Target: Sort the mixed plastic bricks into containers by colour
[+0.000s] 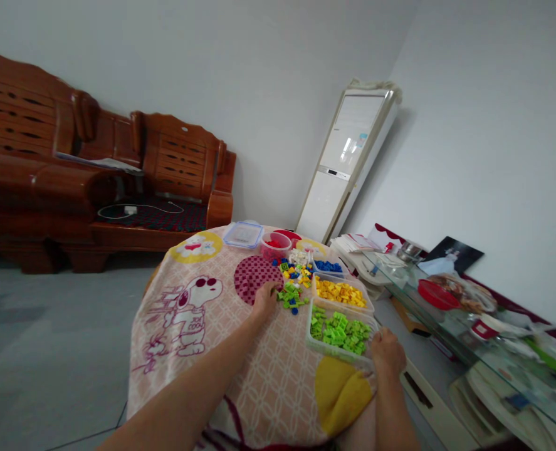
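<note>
A loose heap of small coloured bricks (294,280) lies on a table covered by a pink cartoon cloth (212,326). My left hand (264,298) rests at the heap's left edge, fingers curled down onto the bricks; what it pinches is too small to see. My right hand (387,352) is closed at the near right corner of a clear tray of green bricks (340,331). Behind it stand a tray of yellow bricks (341,293) and one of blue bricks (328,267). A tub of red bricks (275,244) sits further back.
A clear lid (243,234) lies at the table's far edge. A wooden sofa (94,181) stands at the left, a tall white air conditioner (348,163) in the corner. A cluttered glass-topped stand (470,313) runs along the right.
</note>
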A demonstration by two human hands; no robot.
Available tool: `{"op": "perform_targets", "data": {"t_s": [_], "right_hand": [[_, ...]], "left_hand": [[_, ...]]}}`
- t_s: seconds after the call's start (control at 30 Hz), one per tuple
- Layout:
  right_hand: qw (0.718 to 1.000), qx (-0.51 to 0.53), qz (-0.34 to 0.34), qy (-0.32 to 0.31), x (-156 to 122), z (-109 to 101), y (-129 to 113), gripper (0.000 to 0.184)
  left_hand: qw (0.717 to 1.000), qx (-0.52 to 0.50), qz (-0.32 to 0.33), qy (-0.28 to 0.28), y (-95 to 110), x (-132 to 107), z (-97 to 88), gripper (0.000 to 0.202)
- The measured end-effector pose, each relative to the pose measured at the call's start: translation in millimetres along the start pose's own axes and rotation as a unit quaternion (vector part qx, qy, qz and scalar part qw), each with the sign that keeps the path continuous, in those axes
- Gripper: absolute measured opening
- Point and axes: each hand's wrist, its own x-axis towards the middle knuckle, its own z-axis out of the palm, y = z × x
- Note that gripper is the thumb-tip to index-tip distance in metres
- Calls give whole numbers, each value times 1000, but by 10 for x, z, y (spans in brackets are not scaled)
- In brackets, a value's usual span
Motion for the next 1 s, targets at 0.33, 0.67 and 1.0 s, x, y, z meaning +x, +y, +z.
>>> {"op": "perform_targets", "data": {"t_s": [0.33, 0.67, 1.0], "right_hand": [[968, 82, -230, -50, -78, 151, -376, 35], [973, 93, -205, -50, -89, 120, -413, 33], [977, 92, -187, -41, -102, 100, -435, 33]], "left_hand": [[1000, 16, 9, -13, 41, -60, -67, 23], [1000, 13, -17, 16, -22, -121, -88, 25], [991, -67, 120, 11, 339, -456, 134, 26]]}}
